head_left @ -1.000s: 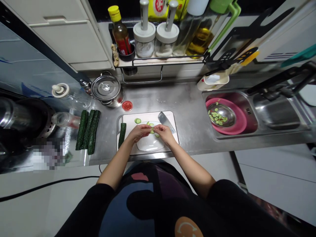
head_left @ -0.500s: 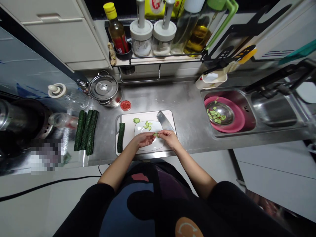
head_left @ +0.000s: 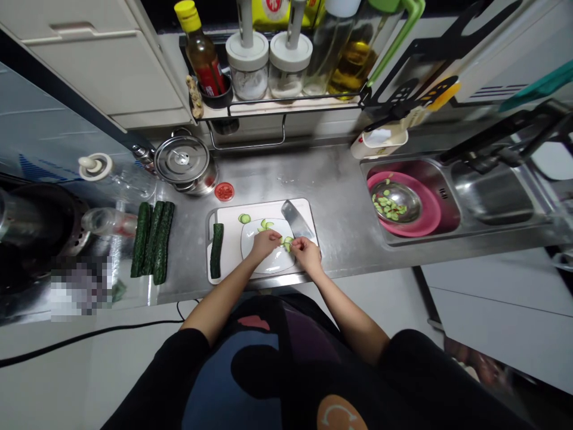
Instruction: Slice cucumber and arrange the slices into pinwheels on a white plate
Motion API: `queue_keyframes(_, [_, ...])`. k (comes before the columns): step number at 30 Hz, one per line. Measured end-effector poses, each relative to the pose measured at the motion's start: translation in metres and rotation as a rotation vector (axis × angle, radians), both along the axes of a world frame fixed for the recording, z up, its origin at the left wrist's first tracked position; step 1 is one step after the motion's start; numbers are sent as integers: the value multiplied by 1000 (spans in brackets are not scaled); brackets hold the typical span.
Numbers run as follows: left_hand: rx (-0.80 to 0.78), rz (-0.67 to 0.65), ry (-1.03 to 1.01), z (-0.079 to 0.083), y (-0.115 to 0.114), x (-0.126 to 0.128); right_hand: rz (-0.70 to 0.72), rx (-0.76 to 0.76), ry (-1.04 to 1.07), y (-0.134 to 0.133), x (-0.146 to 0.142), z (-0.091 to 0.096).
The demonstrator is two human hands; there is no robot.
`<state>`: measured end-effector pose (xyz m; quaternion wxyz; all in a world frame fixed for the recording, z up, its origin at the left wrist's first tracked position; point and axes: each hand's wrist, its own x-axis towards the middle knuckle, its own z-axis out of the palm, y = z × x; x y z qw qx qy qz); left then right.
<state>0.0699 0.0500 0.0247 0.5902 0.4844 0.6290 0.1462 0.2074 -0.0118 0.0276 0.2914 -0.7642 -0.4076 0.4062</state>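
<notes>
A white plate (head_left: 273, 263) lies on a white cutting board (head_left: 233, 230) on the steel counter. My left hand (head_left: 265, 243) and my right hand (head_left: 306, 252) meet over the plate's right side, fingers pinched around thin cucumber slices (head_left: 287, 242). More slices (head_left: 265, 224) lie at the plate's far edge, and one slice (head_left: 244, 218) sits on the board. A cucumber piece (head_left: 216, 249) lies along the board's left side. A cleaver (head_left: 295, 219) rests on the board's right, just beyond my right hand.
Three whole cucumbers (head_left: 152, 240) lie left of the board. A lidded steel pot (head_left: 184, 163) and a small red dish (head_left: 224, 191) stand behind. The sink at right holds a pink basin (head_left: 430, 209) with a steel bowl (head_left: 397, 202) of green pieces. A rack (head_left: 277, 107) of bottles hangs above.
Both hands drew back toward me from the plate's far edge, then shifted to its right side with slices pinched. Slices now lie uncovered at the far edge.
</notes>
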Motion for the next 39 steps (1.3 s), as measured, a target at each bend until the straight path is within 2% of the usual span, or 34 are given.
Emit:
queue_keyframes(5, [130, -133, 182, 0, 5, 7, 66, -13, -139, 2, -2, 0])
queue_keyframes(13, [296, -358, 307, 6, 7, 11, 182, -60, -288, 4, -7, -3])
queue_keyframes(18, [335, -426, 375, 10, 7, 12, 270, -104, -405, 8, -11, 0])
queue_keyframes(29, [434, -481, 421, 3, 1, 10, 400, -151, -575, 11, -18, 5])
queue_keyframes(33, [446, -536, 455, 2, 0, 9, 424, -70, -593, 4, -12, 0])
queue_keyframes(39, [518, -556, 412, -4, -3, 2, 511, 238, -605, -17, -2, -11])
